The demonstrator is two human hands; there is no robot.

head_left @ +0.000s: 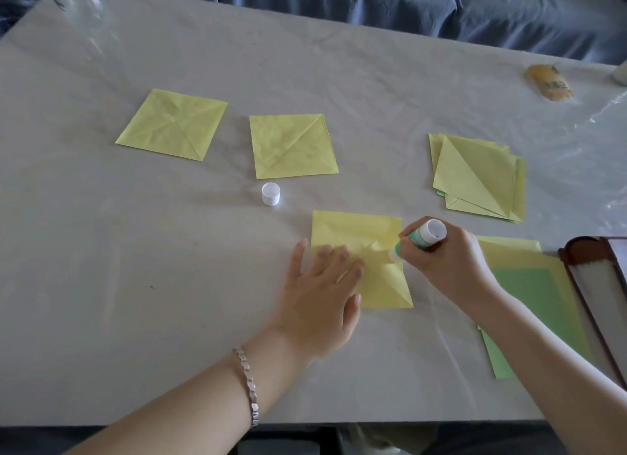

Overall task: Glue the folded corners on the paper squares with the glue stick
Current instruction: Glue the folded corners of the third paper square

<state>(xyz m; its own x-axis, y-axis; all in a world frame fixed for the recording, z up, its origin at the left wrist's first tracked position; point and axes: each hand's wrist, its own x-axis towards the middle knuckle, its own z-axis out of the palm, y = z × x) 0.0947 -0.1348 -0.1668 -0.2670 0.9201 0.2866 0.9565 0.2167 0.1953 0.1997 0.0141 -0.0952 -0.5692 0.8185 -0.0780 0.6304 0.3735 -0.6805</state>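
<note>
My left hand [320, 285] lies flat, fingers straight, on the yellow paper square [356, 230] right in front of me, pinning its left half to the table [135, 285]. My right hand [448, 261] is wrapped round the glue stick [422, 237], tilted so that its tip meets the paper near the middle, where a small folded corner lifts a little.

I judge this paper to be thin and very light: it would slide on the smooth table cover and bunch up under a dragging tip. So the place to hold it is close beside the flap, with flat fingers pressing down rather than pinching an edge. The stick is stiff and light (I hold it low on the barrel, near the tip), and a gentle stroke along the fold should do; hard pressure could crease or tear it.

The white cap [271, 193] stands apart, beyond my left hand. Two other squares [173, 125] [291, 146] lie farther back, and a stack [478, 176] waits to the right.
</note>
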